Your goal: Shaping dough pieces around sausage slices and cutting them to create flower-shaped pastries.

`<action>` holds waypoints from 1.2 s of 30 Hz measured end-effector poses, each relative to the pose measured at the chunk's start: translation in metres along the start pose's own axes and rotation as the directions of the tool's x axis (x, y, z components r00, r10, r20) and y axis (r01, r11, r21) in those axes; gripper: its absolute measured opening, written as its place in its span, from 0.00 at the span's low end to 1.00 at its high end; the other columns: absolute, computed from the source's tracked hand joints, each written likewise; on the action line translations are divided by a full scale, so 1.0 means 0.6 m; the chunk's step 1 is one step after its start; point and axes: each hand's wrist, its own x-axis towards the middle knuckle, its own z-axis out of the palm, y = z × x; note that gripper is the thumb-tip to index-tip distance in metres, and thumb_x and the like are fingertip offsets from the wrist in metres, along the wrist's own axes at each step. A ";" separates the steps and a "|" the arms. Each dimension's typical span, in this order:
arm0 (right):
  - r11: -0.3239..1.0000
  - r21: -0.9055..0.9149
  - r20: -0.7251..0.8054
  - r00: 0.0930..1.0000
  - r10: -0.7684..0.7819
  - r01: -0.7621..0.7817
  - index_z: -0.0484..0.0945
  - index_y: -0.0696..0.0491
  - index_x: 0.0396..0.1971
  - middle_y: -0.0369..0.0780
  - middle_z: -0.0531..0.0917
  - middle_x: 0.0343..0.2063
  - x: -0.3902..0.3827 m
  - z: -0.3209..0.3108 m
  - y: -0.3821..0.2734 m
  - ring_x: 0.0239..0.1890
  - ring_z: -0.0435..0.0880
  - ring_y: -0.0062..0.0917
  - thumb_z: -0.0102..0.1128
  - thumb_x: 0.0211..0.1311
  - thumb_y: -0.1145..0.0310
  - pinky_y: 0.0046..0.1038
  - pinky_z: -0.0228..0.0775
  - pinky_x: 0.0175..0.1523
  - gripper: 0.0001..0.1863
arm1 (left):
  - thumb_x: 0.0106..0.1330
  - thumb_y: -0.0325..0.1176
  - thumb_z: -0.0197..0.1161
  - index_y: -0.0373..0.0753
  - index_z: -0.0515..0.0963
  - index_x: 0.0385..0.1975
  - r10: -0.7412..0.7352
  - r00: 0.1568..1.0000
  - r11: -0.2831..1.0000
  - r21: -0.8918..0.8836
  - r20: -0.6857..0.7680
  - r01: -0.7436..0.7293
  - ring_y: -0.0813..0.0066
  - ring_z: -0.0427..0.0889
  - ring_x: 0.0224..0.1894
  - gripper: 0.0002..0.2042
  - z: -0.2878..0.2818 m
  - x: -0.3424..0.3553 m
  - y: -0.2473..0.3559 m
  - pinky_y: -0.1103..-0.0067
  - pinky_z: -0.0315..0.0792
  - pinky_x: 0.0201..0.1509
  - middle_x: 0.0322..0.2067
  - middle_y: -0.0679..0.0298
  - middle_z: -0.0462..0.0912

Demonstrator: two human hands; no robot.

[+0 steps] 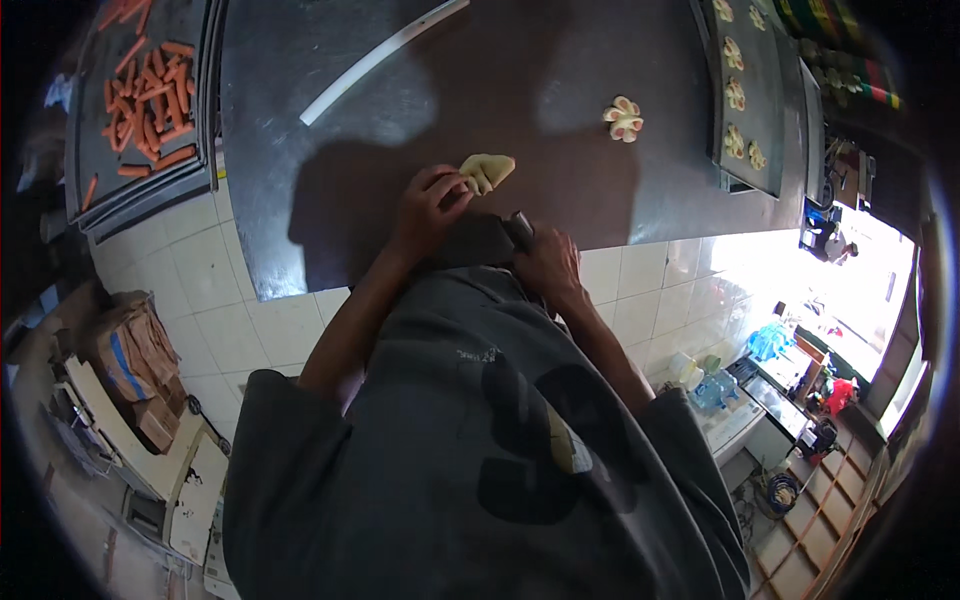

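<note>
On the dark worktable in front of me lies a piece of pale dough [488, 172], folded, with a pinkish bit at its right tip. The curled fingers of my left hand [436, 207] pinch its left end. My right hand [551, 262] is wrapped round the handle of a broad-bladed cleaver [474, 241]; its dark blade lies at the table's near edge, close to my shirt, and is partly hard to make out in the shadow. Farther right on the table sits a flower-shaped dough piece [623, 119] with pink sausage slices in it.
A tray of sausages [150, 100] stands at the far left. Another tray [748, 110] at the right bears several flower-shaped dough pieces. A white strip [375, 62] lies across the table's far left part. Cardboard [140, 350] is stacked lower left; a water jug [715, 390] is lower right.
</note>
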 end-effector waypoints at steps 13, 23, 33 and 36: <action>0.973 0.230 -0.261 0.965 0.030 0.032 0.82 0.60 0.34 0.53 0.85 0.29 -0.020 -0.046 0.029 0.37 0.87 0.47 0.67 0.51 0.61 0.44 0.76 0.42 0.17 | 0.53 0.35 0.74 0.39 0.79 0.47 -0.066 0.998 0.998 0.006 0.013 0.066 0.55 0.79 0.49 0.21 -0.004 0.019 0.037 0.66 0.76 0.53 0.45 0.57 0.79; 0.984 0.063 -0.155 0.976 -0.155 0.166 0.80 0.58 0.33 0.54 0.83 0.29 0.038 -0.068 -0.009 0.35 0.84 0.51 0.63 0.50 0.67 0.46 0.74 0.41 0.12 | 0.50 0.36 0.76 0.46 0.80 0.40 0.007 0.998 0.986 0.165 -0.068 0.004 0.61 0.78 0.47 0.17 0.058 0.032 0.033 0.66 0.70 0.49 0.43 0.65 0.79; 0.982 -0.004 -0.112 0.976 -0.189 0.189 0.82 0.58 0.33 0.54 0.84 0.27 0.067 -0.062 -0.019 0.35 0.85 0.50 0.65 0.51 0.64 0.46 0.75 0.40 0.14 | 0.58 0.38 0.73 0.45 0.79 0.45 -0.041 0.998 0.982 0.182 -0.038 0.047 0.59 0.78 0.48 0.16 0.058 0.027 0.029 0.64 0.70 0.53 0.46 0.63 0.79; 0.983 0.005 -0.125 0.975 -0.183 0.185 0.80 0.57 0.34 0.56 0.84 0.31 0.071 -0.061 -0.021 0.36 0.83 0.54 0.62 0.48 0.67 0.48 0.74 0.42 0.13 | 0.58 0.37 0.73 0.45 0.79 0.46 -0.049 0.998 0.976 0.209 -0.034 0.055 0.60 0.78 0.49 0.16 0.058 0.027 0.033 0.64 0.71 0.54 0.47 0.64 0.79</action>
